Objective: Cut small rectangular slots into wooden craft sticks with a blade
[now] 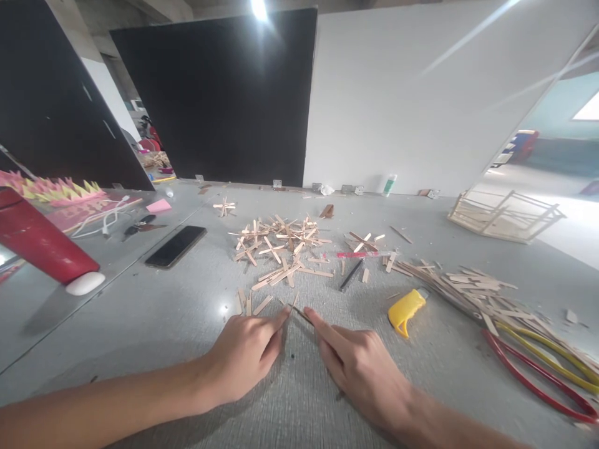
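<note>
Wooden sticks [468, 284] lie all over the grey table [187, 324], and by the look of it the work is partly through. Largest of what is built is a wooden frame [503, 215] at the far right, which seems finished or near it. Next come the sticks heaped loose on the right, a big stock not yet used, with red and yellow loops [538, 374] just beside them. In the middle, a pile of crosses [278, 240] shows many pairs already joined. A few short pieces [248, 302] lie just beyond the left hand [246, 358]. A yellow knife [406, 310] rests near the right hand [360, 368], untouched. The left hand is loosely curled with its forefinger out, and the right lies flatter, forefinger out too. Both forefinger tips meet 1 thin stick [296, 310] lying on the table between the 2 hands; whether a thumb closes on it I cannot tell
</note>
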`<state>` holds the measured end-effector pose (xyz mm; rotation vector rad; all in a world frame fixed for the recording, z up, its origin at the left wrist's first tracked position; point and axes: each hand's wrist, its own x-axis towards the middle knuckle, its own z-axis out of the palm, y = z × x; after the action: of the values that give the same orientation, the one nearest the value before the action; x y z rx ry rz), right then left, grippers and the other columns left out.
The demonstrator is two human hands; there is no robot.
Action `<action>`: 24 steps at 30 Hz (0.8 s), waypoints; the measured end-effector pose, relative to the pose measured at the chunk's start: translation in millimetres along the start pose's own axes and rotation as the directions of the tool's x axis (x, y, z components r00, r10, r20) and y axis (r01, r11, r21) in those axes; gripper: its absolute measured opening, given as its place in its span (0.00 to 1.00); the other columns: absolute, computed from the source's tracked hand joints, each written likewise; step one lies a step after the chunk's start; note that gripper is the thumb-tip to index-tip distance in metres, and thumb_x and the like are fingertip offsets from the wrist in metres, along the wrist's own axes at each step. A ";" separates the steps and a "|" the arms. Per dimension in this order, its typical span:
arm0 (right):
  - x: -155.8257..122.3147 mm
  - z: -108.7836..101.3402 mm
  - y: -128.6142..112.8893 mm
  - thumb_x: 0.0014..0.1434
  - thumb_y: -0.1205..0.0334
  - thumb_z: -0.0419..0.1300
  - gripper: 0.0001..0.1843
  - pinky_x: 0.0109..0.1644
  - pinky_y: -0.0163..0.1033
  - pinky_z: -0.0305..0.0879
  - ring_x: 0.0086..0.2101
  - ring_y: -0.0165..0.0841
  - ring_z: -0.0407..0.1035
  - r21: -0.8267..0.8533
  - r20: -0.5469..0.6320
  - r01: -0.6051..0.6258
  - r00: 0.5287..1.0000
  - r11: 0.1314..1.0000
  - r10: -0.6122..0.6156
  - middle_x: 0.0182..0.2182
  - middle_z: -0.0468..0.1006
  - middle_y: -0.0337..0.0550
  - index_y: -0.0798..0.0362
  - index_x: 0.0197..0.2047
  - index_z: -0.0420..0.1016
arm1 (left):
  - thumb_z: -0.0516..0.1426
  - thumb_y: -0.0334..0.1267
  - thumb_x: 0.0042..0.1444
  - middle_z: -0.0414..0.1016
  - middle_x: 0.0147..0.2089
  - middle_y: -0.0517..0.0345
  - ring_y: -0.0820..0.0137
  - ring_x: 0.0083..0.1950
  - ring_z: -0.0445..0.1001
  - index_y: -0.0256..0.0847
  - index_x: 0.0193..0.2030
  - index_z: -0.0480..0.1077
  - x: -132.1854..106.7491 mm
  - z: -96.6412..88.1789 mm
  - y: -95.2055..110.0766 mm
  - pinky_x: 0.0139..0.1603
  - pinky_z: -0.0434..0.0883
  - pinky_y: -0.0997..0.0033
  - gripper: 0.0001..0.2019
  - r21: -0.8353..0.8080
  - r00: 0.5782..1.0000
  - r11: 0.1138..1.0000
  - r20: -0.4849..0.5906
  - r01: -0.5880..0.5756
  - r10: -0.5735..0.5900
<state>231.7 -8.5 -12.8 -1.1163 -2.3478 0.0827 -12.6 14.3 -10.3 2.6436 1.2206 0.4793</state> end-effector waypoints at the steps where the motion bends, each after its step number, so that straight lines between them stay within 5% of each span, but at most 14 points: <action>1: -0.1 -0.2 -0.1 0.71 0.68 0.44 0.26 0.25 0.34 0.57 0.19 0.27 0.64 0.001 0.000 -0.001 1.000 1.000 0.001 0.22 0.74 0.38 0.63 0.68 0.66 | 0.47 0.30 0.70 0.76 0.26 0.61 0.69 0.22 0.71 0.37 0.68 0.66 -0.1 0.2 -0.2 0.21 0.58 0.69 0.22 -0.001 1.000 1.000 0.002 -0.005 0.005; 24: -0.2 -1.8 1.0 0.72 0.67 0.44 0.25 0.25 0.33 0.58 0.19 0.27 0.63 0.065 -0.030 -0.030 0.999 0.997 0.032 0.22 0.73 0.39 0.66 0.67 0.66 | 0.47 0.32 0.70 0.76 0.24 0.58 0.69 0.20 0.71 0.30 0.67 0.66 -0.6 0.0 0.8 0.20 0.61 0.70 0.22 0.013 0.999 1.000 -0.043 0.024 -0.023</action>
<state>233.4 -8.3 -11.6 -1.1151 -2.2841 0.1500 -12.3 13.3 -10.2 2.6401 1.2703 0.5281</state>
